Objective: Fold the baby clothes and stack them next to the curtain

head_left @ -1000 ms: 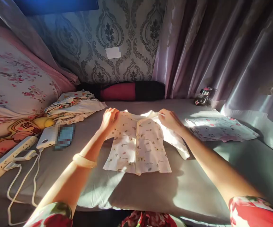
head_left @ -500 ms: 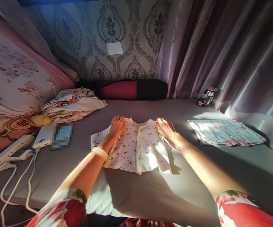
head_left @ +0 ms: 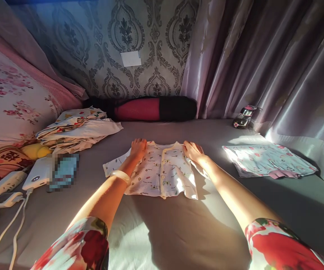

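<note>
A small white baby shirt (head_left: 153,172) with tiny prints and a buttoned front is spread face up on the grey bed sheet (head_left: 173,221). My left hand (head_left: 138,149) is closed on its left shoulder, with a pale bangle (head_left: 121,176) around the wrist. On the opposite shoulder, my right hand (head_left: 193,150) grips the cloth with bent fingers. Both fingertips are partly hidden. One short sleeve sticks out left beyond my left wrist; the other is partly covered by my right forearm. Sunlight falls across the shirt's lower right.
Folded light-blue printed clothing (head_left: 271,160) lies at right, near a dark bottle (head_left: 244,117) by the curtain. A clothes pile (head_left: 80,129), a white power bank (head_left: 38,174) and a power strip (head_left: 1,187) with cables are at left. A red-and-black bolster (head_left: 150,108) lines the wall.
The shirt's lower hem has drawn a little away from me, while both hands keep hold of the shoulders. My view has shifted slightly, so the things at left appear further left.
</note>
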`<state>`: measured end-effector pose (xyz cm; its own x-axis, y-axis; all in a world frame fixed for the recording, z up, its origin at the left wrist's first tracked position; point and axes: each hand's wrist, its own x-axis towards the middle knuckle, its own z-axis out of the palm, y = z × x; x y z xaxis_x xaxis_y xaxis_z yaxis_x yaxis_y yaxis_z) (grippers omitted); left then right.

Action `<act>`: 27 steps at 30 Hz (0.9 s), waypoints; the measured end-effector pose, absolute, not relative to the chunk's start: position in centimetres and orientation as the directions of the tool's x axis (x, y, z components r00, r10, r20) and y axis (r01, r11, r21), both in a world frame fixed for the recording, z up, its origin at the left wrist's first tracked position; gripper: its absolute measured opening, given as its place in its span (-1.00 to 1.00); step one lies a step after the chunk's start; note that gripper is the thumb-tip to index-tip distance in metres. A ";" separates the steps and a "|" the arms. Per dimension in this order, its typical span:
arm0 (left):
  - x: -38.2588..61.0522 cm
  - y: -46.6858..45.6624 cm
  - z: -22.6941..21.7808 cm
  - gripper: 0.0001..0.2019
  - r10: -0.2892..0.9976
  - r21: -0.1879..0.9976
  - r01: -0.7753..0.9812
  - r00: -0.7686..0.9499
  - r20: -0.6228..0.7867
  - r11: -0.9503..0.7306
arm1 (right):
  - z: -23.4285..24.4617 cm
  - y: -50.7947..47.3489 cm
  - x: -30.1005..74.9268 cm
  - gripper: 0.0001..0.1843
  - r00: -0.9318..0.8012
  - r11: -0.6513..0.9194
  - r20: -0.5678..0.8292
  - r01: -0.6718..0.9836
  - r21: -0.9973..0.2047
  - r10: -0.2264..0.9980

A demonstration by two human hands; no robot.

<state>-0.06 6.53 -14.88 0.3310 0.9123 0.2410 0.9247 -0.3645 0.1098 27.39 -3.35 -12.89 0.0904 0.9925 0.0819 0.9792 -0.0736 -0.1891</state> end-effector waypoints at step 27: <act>-1.0 7.8 -14.0 -0.64 0.969 0.280 0.931 0.245 -0.003 -0.235 | -12.5 -1.8 28.7 -0.60 0.214 -0.225 -0.071 0.889 -0.400 0.974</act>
